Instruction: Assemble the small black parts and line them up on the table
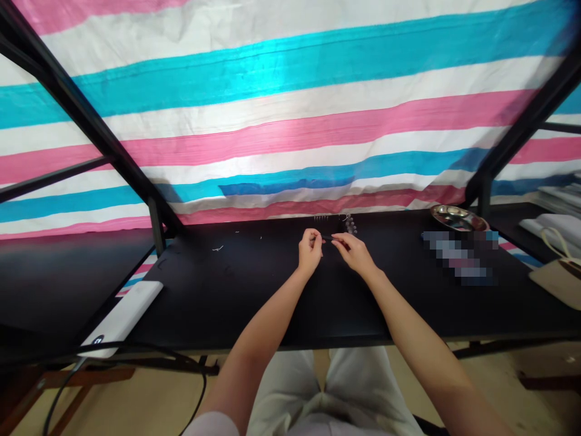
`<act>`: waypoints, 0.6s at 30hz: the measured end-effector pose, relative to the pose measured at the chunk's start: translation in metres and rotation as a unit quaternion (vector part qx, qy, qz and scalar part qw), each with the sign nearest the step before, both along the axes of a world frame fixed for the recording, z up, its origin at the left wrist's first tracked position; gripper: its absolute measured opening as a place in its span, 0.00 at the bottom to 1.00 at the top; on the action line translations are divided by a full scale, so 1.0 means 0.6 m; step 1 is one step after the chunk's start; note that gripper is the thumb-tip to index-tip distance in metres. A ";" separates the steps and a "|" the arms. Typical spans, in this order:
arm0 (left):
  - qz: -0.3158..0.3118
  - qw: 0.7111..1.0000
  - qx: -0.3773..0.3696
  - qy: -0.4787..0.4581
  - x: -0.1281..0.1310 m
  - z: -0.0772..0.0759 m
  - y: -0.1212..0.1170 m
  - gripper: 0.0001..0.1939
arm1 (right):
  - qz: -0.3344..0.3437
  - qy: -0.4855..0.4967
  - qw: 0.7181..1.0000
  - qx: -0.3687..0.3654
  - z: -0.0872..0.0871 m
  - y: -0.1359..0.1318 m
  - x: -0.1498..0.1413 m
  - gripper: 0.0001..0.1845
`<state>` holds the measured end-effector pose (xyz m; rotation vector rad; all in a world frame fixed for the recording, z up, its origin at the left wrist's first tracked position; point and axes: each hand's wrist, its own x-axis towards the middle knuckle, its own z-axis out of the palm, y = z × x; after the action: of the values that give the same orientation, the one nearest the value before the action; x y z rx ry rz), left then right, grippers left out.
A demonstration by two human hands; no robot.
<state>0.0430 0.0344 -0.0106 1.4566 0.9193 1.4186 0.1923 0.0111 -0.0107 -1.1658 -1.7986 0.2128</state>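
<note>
My left hand (310, 249) is closed, its fingertips pinching one end of a small, thin, dark stick-like piece (327, 237). At the other end of that piece, the closed fingers of my right hand (355, 251) grip it. Both hands are held over the far middle part of the black table (254, 290). Just behind my right hand lies a cluster of small round greyish pieces (351, 224). A row of tiny pale pieces (321, 217) runs along the table's back edge. What the dark piece is cannot be made out.
A white power bank (127, 315) with a black cable (66, 387) lies at the left edge. A shiny metal dish (458, 218) and a blurred-out item (460, 257) are on the right. White scraps (218, 248) lie at left. Striped sheeting (290, 133) hangs behind between black frame bars (91, 112).
</note>
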 end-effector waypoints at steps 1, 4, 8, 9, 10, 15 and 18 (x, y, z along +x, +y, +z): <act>0.000 1.000 -0.006 -0.003 0.000 0.001 0.000 0.10 | 0.000 -0.002 1.000 -0.004 -0.001 0.000 0.000 0.16; -0.002 0.999 -0.030 -0.034 0.002 0.007 0.002 0.11 | -0.004 -0.003 1.000 -0.014 0.000 -0.002 -0.002 0.16; -0.051 0.991 -0.077 -0.095 0.008 0.015 0.000 0.16 | -0.024 0.010 1.000 -0.006 0.003 -0.009 -0.009 0.16; -0.077 0.988 -0.088 -0.097 0.010 0.016 -0.002 0.17 | -0.028 0.014 1.000 -0.001 0.004 -0.011 -0.010 0.16; -0.102 0.986 -0.098 -0.092 0.012 0.016 -0.004 0.18 | -0.029 0.017 0.999 0.003 0.004 -0.012 -0.010 0.16; -0.142 0.979 -0.130 -0.064 0.018 0.010 -0.008 0.18 | -0.033 0.009 0.999 0.000 0.001 -0.009 -0.008 0.16; -0.134 0.980 -0.129 -0.065 0.017 0.009 -0.006 0.18 | -0.030 -0.002 1.000 -0.005 -0.002 -0.006 -0.006 0.16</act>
<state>0.0530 0.0306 -0.0051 1.2261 0.7617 1.1357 0.1886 0.0076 -0.0118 -1.2257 -1.7648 0.1848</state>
